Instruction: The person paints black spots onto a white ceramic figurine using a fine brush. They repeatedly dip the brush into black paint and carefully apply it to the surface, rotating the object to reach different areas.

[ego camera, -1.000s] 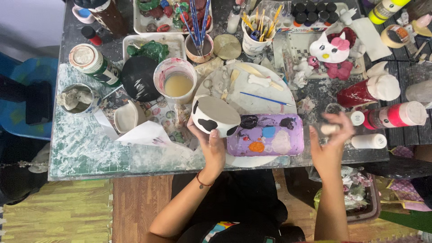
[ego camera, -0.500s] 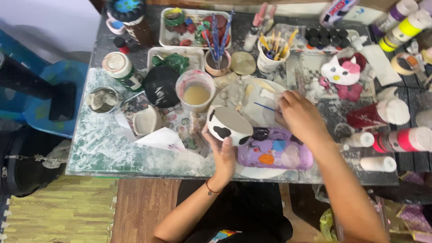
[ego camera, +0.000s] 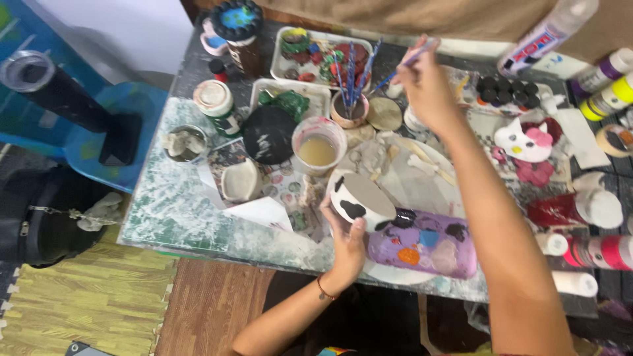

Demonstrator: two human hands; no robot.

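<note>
My left hand [ego camera: 345, 238] grips the near end of a painted cylinder [ego camera: 422, 242] lying on its side over a white plate [ego camera: 422, 178]. That cylinder has a white end with black patches and a purple body with coloured spots. My right hand [ego camera: 425, 86] is stretched out to the back of the table, pinching a thin paintbrush [ego camera: 410, 62] above a cup of brushes [ego camera: 349, 109]. A cup of murky water [ego camera: 318, 149] stands just left of the plate.
A paint palette tray [ego camera: 316, 56], a black lid [ego camera: 269, 134], jars, paint bottles [ego camera: 606, 89] at the right, a cat-face figure [ego camera: 524, 140] and red-capped tubes [ego camera: 580, 209] crowd the speckled table [ego camera: 178, 211]. A blue chair [ego camera: 109, 135] stands at the left.
My right hand went from beside the cylinder, across the plate, out to the brush cup and now holds a brush. The left hand stayed on the cylinder. The view shifted.
</note>
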